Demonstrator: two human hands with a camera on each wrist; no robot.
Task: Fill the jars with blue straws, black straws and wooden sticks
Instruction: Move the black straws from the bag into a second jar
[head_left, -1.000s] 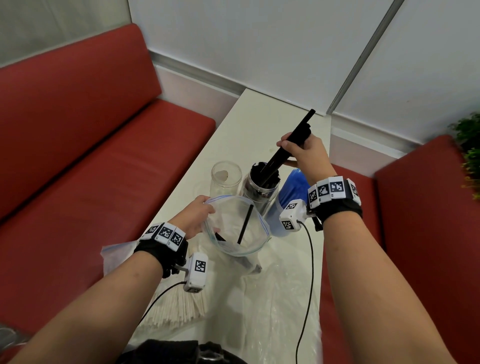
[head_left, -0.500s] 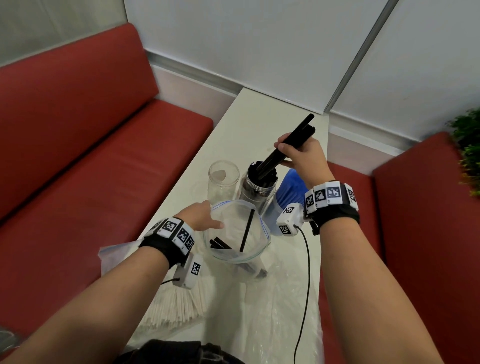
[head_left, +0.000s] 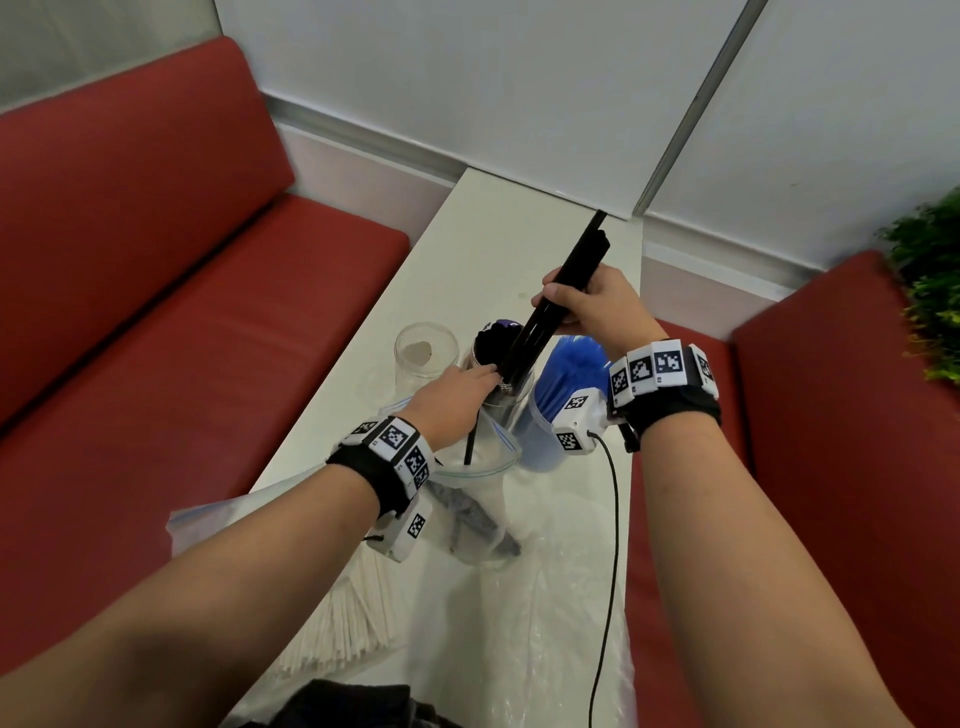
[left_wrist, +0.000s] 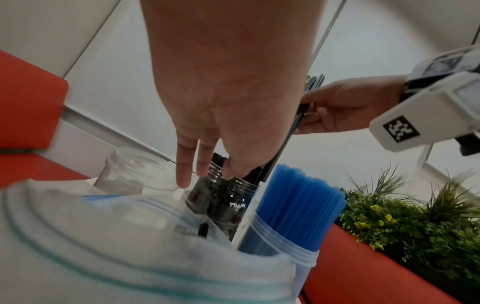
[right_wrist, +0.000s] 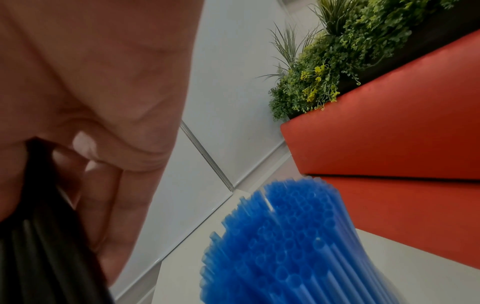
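My right hand (head_left: 584, 306) grips a bundle of black straws (head_left: 558, 296), tilted, with its lower ends in the mouth of the jar of black straws (head_left: 506, 397). My left hand (head_left: 457, 392) reaches over the bag with straight fingers (left_wrist: 184, 174) that touch the straws at that jar's rim (left_wrist: 221, 185). A jar packed with blue straws (head_left: 563, 382) stands just right of it, and an empty clear jar (head_left: 426, 353) just left. The right wrist view shows my fingers (right_wrist: 109, 205) curled round the black bundle (right_wrist: 39, 246) above the blue straws (right_wrist: 280, 246).
An open zip bag (head_left: 470, 470) with a few black straws stands in front of the jars. Pale wooden sticks (head_left: 337, 623) lie fanned at the table's near left on clear plastic. Red benches (head_left: 156, 312) flank the narrow white table (head_left: 493, 234). A plant (head_left: 930, 291) is at the right.
My left hand has let go of the bag's rim and moved forward to the mouth of the black straw jar. The right hand still holds the bundle at the jar.
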